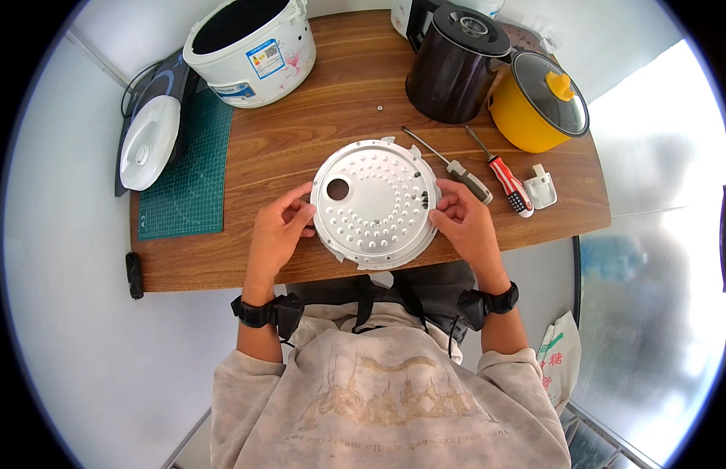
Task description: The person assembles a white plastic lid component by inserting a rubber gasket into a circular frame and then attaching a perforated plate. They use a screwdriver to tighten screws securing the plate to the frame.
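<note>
A round, silvery metal plate [371,191] with dimples and one large hole lies at the front middle of the table. Tabs stick out around its rim, and a few small dark pieces sit at its right side. My left hand [283,225] grips the plate's left edge between thumb and fingers. On the opposite edge, my right hand [464,220] pinches the rim in the same way. Just right of the plate lie a screwdriver with a grey handle [468,182] and another with a red and white handle [510,186].
A white rice cooker body [253,59] stands at the back left. Beside it are a green cutting mat [187,176] and a white oval lid [150,144]. A dark kettle [449,74], a yellow pot [527,109] and a small white plastic part [541,187] are on the right.
</note>
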Demonstrator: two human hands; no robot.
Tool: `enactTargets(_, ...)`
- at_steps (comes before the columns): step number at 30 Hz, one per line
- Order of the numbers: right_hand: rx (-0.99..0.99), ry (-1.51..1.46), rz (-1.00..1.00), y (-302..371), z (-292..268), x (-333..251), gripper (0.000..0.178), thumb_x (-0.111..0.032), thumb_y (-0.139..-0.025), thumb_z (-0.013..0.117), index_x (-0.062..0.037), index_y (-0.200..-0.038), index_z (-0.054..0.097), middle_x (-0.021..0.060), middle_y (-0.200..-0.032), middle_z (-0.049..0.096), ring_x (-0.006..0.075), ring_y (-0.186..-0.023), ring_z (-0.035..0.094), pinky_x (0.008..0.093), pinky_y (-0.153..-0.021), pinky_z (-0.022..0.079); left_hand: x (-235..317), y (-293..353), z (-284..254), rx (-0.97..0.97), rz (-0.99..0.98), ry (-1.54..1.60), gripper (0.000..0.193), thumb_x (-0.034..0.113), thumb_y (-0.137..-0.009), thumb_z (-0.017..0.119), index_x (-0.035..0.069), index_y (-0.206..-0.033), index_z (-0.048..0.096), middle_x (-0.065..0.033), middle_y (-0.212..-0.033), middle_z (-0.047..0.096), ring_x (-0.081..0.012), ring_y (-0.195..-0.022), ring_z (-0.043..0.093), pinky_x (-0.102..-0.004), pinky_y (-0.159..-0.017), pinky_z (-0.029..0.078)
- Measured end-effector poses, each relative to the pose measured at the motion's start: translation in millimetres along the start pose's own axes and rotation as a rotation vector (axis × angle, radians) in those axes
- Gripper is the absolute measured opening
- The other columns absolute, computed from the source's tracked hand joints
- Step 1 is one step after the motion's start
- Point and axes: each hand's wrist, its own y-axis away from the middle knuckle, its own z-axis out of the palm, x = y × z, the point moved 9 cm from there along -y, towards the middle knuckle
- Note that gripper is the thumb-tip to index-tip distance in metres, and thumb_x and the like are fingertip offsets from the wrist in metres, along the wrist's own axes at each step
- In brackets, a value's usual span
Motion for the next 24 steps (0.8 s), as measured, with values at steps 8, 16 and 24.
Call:
enactTargets(8, 0.002, 0.103, -0.019, -2.6, 0.9, 2.5, 0.046, -0.006, -0.086, 0.075, 0.0014, -0.131, 0.064, 0.0047, -0.094, 0.063, 0.0085, -0.076, 0.060, 0.0250, -0.071, 0.052, -1.9, -0.5, 1.7, -0.038, -0.034, 0.018, 0.038, 0.006, -0.099, 0.064, 0.004, -0.138, 0.062, -0.0073, -0.095, 0.068, -0.0127, -0.080, 0.068, -0.0258, -0.069, 0.061)
enactTargets(16, -0.007, -0.027, 0.061, -4.9, -1.9, 1.4, 0.045, -0.005, -0.086, 0.074, -0.0005, -0.130, 0.064, 0.0037, -0.100, 0.060, 0.0085, -0.080, 0.060, 0.0234, -0.074, 0.051, -1.3, 0.0, 3.4, -0.044, -0.008, 0.032, 0.039, 0.006, -0.100, 0.064, 0.004, -0.139, 0.061, -0.0072, -0.095, 0.068, -0.0120, -0.080, 0.068, -0.0252, -0.068, 0.060)
enactTargets(24, -0.007, 0.045, -0.003, -2.9, 1.6, -1.0, 0.047, -0.003, -0.084, 0.077, -0.0009, -0.129, 0.063, 0.0050, -0.100, 0.062, 0.0087, -0.079, 0.061, 0.0243, -0.074, 0.052, 0.6, -2.7, 1.5, -0.011, 0.017, -0.012, 0.040, 0.007, -0.100, 0.064, 0.004, -0.139, 0.061, -0.0065, -0.096, 0.067, -0.0115, -0.080, 0.067, -0.0252, -0.067, 0.060)
